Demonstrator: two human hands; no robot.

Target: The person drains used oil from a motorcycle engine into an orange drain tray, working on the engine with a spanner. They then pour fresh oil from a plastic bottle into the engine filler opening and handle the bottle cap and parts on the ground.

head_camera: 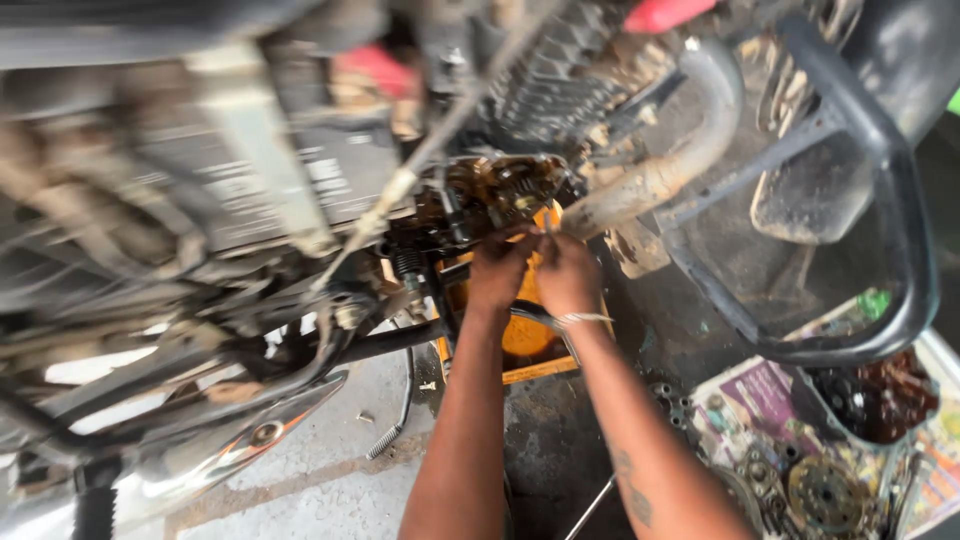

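1. Both hands are raised side by side against the oily open engine (495,195) of a motorcycle, knuckles almost touching.
2. The left hand (500,268) is curled with its fingertips pressed into the engine's lower edge; whether anything is gripped cannot be told through the blur.
3. The right hand (566,272) is closed loosely, and a thin metal tool (547,222) appears to be pinched in its fingers, pointing up at the engine. A bracelet (580,320) is worn on its wrist.
4. An orange tray (525,340) is seen directly under the hands, on the floor.
5. A rusty exhaust pipe (660,170) runs up and to the right of the right hand, with a black crash guard (890,200) beyond it.
6. Gears and sprockets (820,490) are spread on printed paper on the floor, right of the right forearm.
7. A spring (385,440) lies on the concrete floor (320,480), left of the left forearm.
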